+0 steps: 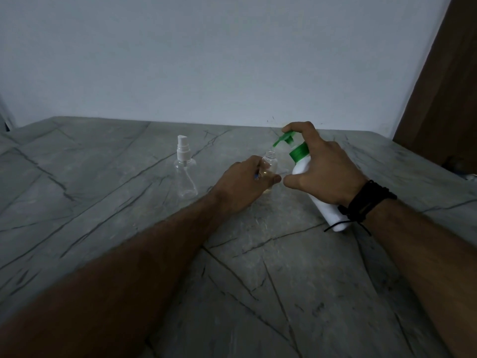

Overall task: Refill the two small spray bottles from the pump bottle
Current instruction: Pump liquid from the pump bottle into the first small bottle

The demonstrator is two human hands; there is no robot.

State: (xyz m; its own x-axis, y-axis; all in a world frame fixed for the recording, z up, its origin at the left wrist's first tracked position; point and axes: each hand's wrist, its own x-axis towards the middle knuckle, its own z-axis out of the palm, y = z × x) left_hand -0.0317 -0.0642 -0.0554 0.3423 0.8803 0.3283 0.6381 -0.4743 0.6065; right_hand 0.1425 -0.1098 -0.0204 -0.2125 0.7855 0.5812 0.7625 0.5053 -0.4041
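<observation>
The right hand (325, 171) grips a white pump bottle (309, 177), tilted, a finger on its green pump head (285, 139). The left hand (247, 182) holds an uncapped small spray bottle (270, 164) under the nozzle, some pale liquid inside. The second spray bottle (185, 174) stands capped, apparently empty, to the left on the grey table (103, 202). Filling seems under halfway done.

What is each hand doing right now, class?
Left hand: grips the small uncapped clear plastic spray bottle.
Right hand: grips the white pump bottle with green pump head.
</observation>
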